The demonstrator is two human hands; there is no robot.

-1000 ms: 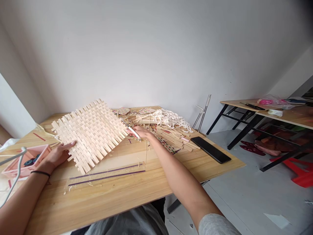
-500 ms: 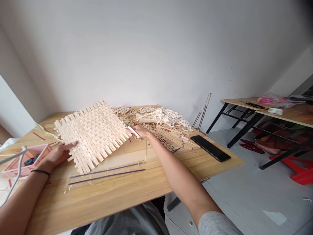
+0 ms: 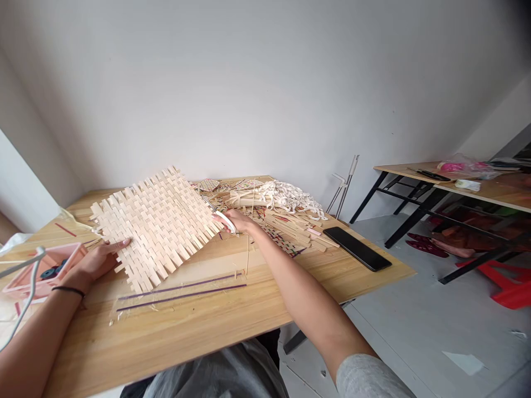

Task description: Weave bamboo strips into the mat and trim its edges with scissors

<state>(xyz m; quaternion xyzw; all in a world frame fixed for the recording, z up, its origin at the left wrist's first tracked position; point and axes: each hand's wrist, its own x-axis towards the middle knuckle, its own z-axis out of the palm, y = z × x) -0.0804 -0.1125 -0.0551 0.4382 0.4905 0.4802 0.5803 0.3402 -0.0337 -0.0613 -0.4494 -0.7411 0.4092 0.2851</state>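
Pinching a square mat of pale, flat, woven wood-like strips (image 3: 157, 226), thumb on top, the left hand (image 3: 99, 260) has it just to its right; the right hand (image 3: 239, 221), curled around white-handled scissors (image 3: 226, 220), is at the mat's right corner.

The desk (image 3: 178, 342) has a pale top with wood grain, its twelve o'clock edge near the wall. At one o'clock a tangle of white cord (image 3: 292, 199) lies among a heap of thin, flat strips (image 3: 290, 224) that spreads toward two. A black phone (image 3: 357, 249) lies at three. Near six, two dark purple strips (image 3: 182, 298) lie roughly parallel among small shavings (image 3: 153, 308). A pink basket (image 3: 19, 285) sits at nine, a red strip (image 3: 65, 230) at ten.
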